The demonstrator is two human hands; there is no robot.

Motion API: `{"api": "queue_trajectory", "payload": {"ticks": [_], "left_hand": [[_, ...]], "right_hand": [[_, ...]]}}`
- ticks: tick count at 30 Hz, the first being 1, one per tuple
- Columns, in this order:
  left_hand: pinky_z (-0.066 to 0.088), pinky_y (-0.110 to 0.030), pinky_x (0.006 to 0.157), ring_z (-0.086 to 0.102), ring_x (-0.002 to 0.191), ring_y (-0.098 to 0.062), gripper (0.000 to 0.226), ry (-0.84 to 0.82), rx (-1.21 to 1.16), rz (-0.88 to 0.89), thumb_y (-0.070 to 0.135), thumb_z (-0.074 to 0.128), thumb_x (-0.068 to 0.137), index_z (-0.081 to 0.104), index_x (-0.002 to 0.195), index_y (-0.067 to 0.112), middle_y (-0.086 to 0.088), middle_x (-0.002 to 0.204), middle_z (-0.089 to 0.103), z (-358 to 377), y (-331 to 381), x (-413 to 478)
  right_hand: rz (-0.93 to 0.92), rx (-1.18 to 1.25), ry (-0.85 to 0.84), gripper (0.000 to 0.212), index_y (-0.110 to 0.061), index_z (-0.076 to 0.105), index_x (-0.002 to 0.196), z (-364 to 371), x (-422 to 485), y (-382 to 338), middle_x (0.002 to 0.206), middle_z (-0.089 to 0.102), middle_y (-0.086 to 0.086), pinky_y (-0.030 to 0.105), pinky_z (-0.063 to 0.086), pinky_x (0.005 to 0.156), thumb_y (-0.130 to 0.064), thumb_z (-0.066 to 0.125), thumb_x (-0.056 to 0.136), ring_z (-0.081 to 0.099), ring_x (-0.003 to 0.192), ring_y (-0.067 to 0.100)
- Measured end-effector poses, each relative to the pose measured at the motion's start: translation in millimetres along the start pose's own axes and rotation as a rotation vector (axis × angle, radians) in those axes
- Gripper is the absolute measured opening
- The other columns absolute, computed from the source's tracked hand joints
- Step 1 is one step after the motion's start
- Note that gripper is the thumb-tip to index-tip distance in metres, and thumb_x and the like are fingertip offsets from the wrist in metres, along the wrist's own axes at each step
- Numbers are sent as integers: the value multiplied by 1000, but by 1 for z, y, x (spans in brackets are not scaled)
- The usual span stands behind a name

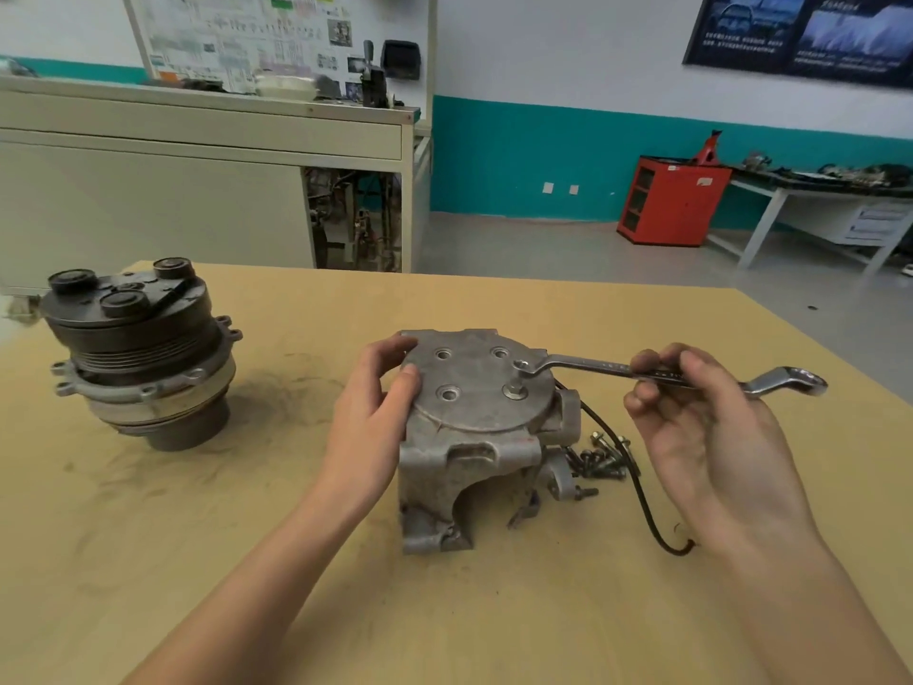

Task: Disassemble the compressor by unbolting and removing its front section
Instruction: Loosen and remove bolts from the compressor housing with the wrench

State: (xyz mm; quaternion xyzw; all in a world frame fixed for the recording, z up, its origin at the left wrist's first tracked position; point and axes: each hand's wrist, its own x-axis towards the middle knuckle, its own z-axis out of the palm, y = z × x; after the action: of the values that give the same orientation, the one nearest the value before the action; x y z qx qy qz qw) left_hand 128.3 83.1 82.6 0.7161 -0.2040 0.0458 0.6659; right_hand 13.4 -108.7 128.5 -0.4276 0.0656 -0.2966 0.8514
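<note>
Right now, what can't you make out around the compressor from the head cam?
Bolt in the wrench ring: head view, the ring hides its seating.
Wrench size stamp: head view, blurred, partly under the right hand.
Loose bolts: head view, too small, crossed by the cable; no count.
Housing left edge: head view, under the left hand.

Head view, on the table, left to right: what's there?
Pulley section → left hand gripping the housing → loose bolts → right hand holding the wrench.
</note>
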Motion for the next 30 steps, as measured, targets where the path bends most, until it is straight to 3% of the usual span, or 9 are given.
{"api": "queue_trajectory", "payload": {"ticks": [7,16,24,30], "left_hand": [[48,-13,79,56,97,15,24,-1,-10,-3,21,44,101,53,123,28,20,115,56,0,0,0],[46,-8,75,56,97,14,24,3,-14,-5,21,44,101,53,122,28,18,118,56,0,-1,2],[45,-7,75,55,98,13,26,7,-8,-4,20,44,101,53,125,27,19,119,57,0,-2,2],[47,-16,81,55,101,11,24,4,-9,-10,23,45,101,53,122,32,20,119,56,-1,-2,1]], "right_hand": [[-64,-140,-85,47,-19,68,63,2,-4,5,71,67,8,21,51,59,-5,38,97,56,58,13],[-225,-242,-58,44,-19,68,67,-1,-12,8,73,67,8,23,52,61,-4,39,96,59,62,15],[-351,-345,-134,21,-22,68,80,7,-32,15,84,68,7,24,53,70,-35,54,90,64,71,18],[-432,-456,-211,26,-27,64,95,4,-48,20,97,67,7,26,54,79,-50,56,88,67,85,20]]}}
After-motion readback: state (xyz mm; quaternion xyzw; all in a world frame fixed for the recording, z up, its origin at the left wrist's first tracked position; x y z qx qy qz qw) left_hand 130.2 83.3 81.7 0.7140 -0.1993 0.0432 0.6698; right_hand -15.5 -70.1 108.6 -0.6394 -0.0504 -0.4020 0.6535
